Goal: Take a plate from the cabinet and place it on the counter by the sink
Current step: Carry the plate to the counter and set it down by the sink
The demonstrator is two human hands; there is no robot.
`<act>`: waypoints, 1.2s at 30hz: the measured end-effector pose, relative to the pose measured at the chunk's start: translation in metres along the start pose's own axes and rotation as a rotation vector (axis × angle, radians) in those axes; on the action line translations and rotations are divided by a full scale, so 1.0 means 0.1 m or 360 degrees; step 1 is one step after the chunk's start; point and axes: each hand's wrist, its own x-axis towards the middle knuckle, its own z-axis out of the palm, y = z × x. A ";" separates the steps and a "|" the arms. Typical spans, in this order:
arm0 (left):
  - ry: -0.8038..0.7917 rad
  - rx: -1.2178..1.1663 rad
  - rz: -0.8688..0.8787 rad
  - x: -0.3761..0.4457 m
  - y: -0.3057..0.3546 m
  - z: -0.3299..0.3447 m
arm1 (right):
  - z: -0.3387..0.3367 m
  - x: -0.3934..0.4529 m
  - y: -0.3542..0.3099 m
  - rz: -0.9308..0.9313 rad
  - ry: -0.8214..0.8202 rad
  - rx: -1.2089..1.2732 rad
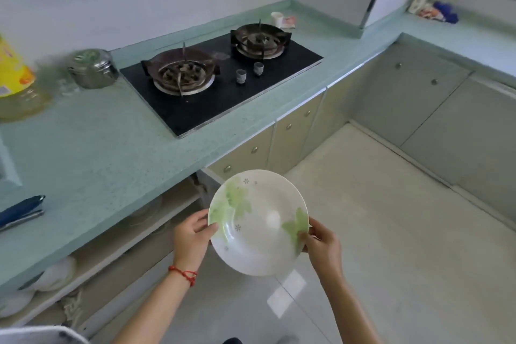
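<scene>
A white plate point(258, 222) with green leaf prints is held in the air over the floor, just in front of the open lower cabinet point(134, 234). My left hand point(191, 237) grips its left rim and my right hand point(321, 244) grips its right rim. The plate is tilted with its face toward me. The pale green counter point(92, 153) runs above the cabinet to the left. The sink is out of view apart from a light edge point(8, 170) at the far left.
A black gas stove point(220, 78) with two burners sits in the counter. A steel lidded pot point(92, 68) and an oil bottle point(16, 81) stand at the back left. A blue-handled tool point(21, 211) lies near the counter's front edge. White dishes point(54, 274) rest on the cabinet shelf.
</scene>
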 end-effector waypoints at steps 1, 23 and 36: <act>-0.0043 0.0011 0.0008 0.01 0.02 0.12 | -0.10 0.01 0.04 0.0016 0.0042 0.0029; -0.0850 0.0136 -0.0080 -0.39 0.28 2.96 | -2.49 0.05 0.88 0.0331 0.0862 0.0411; -0.1189 0.0164 -0.0059 0.02 0.61 4.32 | -3.19 0.75 0.87 0.0406 0.1157 0.0582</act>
